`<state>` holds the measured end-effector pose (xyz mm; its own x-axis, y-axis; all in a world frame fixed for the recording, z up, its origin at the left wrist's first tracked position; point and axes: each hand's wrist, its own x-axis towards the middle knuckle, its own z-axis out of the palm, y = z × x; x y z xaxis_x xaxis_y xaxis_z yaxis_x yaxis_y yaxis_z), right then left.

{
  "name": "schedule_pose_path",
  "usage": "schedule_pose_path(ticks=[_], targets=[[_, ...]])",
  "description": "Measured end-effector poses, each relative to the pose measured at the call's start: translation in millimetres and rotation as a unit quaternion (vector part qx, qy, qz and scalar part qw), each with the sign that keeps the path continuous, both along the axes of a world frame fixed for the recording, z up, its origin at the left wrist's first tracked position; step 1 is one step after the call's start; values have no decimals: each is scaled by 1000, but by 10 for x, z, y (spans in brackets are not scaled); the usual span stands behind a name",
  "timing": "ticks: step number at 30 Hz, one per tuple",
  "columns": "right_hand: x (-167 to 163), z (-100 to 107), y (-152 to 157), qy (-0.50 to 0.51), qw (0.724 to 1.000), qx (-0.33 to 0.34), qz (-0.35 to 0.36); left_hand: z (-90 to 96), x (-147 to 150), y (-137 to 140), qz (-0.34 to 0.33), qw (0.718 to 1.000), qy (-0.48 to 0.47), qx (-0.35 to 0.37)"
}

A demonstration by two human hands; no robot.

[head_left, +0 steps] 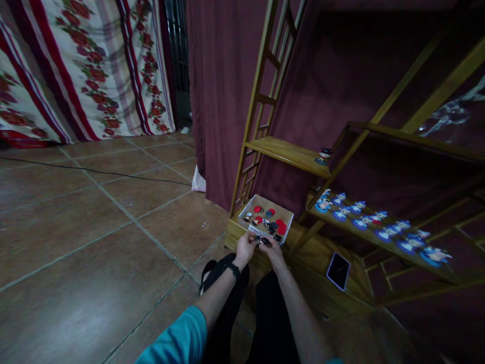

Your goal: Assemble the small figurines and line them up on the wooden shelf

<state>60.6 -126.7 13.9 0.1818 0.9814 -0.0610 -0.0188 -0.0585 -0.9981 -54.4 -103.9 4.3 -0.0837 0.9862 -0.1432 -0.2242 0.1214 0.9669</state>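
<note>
Just in front of a shallow white box (288,222), my left hand (246,247) and my right hand (273,250) are together, both closed on one small dark figurine (264,241). The fingers of both hands hide part of it. Inside the box lie several more small figurines (270,225) and round red discs (281,227), along with dark grey ones. The box rests on the low wooden ledge of a shelf unit. A dark band is around my left wrist.
On the shelf at right stand several blue-and-white figurines (362,221). A single dark figurine on a base (324,155) is on the upper wooden shelf (288,153). A tablet or phone (338,271) lies on the lower ledge. A black cable (113,174) crosses the tiled floor.
</note>
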Motion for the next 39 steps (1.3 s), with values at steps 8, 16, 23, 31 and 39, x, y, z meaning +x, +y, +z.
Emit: schedule_pose_path(ticks=[8,16,23,31,39], targets=[[-10,-2,5,0,1000,-19,12,-71,-17,45,-14,999,-25,-21],[-34,-36,40,66,997,-42,2,-127,-44,117,-10,988,-110,-107],[-21,-127,99,123,989,-78,1,-162,-67,161,-39,979,-140,-145],[-18,-146,141,121,990,-76,-9,-99,-109,173,-77,968,-156,-183],[-41,-136,155,139,987,-78,-16,-99,-95,176,-94,963,-156,-199]])
